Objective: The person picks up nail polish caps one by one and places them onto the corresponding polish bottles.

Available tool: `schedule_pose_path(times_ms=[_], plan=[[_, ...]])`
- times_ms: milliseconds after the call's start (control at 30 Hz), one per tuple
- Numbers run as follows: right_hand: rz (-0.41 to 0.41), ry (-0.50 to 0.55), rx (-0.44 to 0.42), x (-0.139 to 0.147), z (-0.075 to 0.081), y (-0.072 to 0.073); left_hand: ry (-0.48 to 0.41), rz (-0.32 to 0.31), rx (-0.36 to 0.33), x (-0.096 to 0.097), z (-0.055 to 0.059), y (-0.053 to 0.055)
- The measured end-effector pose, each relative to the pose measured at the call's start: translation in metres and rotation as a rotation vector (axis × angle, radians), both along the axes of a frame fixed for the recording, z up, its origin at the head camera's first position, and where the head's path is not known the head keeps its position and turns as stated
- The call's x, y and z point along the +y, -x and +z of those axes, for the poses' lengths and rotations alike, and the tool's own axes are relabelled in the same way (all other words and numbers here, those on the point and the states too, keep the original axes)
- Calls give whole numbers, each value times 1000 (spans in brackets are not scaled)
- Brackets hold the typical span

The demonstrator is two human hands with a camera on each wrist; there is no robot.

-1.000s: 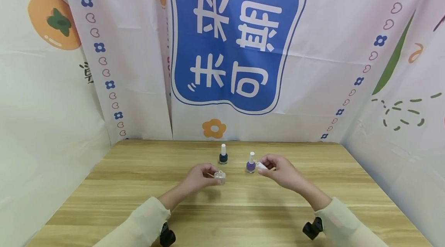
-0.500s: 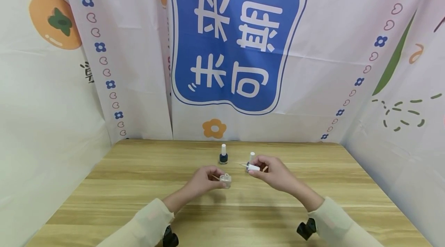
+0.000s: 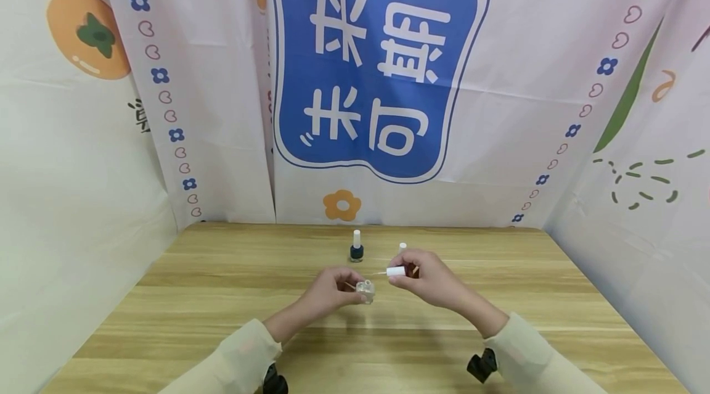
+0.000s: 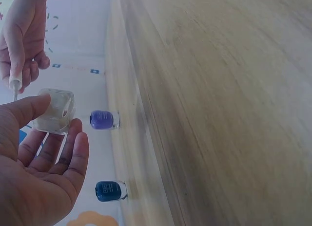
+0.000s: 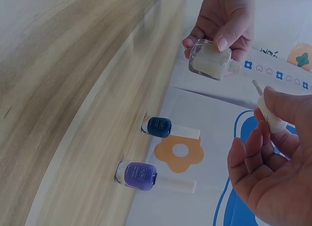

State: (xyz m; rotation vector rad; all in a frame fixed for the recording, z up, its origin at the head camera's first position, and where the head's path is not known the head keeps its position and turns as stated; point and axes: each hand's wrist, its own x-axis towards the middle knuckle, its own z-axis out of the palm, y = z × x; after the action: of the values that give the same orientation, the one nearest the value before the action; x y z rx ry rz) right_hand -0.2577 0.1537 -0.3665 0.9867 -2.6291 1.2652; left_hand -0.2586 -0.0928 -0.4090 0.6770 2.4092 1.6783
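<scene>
My left hand (image 3: 336,290) pinches an uncapped, whitish nail polish bottle (image 5: 209,59) between thumb and fingers, above the table. In my right hand (image 3: 428,277) is the white brush cap (image 3: 396,271), held between thumb and fingers with its thin brush (image 5: 257,86) pointing left at the bottle. Brush and bottle neck (image 5: 234,66) are apart by a small gap. Behind the hands, a dark teal nail polish bottle (image 3: 357,251) stands upright with its white cap on. A capped purple nail polish bottle (image 5: 140,176) stands to its right; in the head view my right hand hides most of it.
The wooden table (image 3: 233,295) stretches around both hands. A printed white curtain (image 3: 471,197) hangs along its back edge, close behind the two standing bottles. More cloth covers the left and right sides.
Both hands have come closer together. My right hand moved left with the brush cap, turning the brush toward the bottle. My left hand shifted slightly right and nearer with the whitish bottle.
</scene>
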Motion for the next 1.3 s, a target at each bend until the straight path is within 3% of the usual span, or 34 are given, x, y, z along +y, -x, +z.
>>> schedule_pose_path(times_ms=[467, 1300], plan=[[35, -47, 6, -7, 2, -5, -12, -7, 8, 2, 1, -5], [56, -115, 5, -18, 4, -5, -4, -31, -16, 4, 0, -4]])
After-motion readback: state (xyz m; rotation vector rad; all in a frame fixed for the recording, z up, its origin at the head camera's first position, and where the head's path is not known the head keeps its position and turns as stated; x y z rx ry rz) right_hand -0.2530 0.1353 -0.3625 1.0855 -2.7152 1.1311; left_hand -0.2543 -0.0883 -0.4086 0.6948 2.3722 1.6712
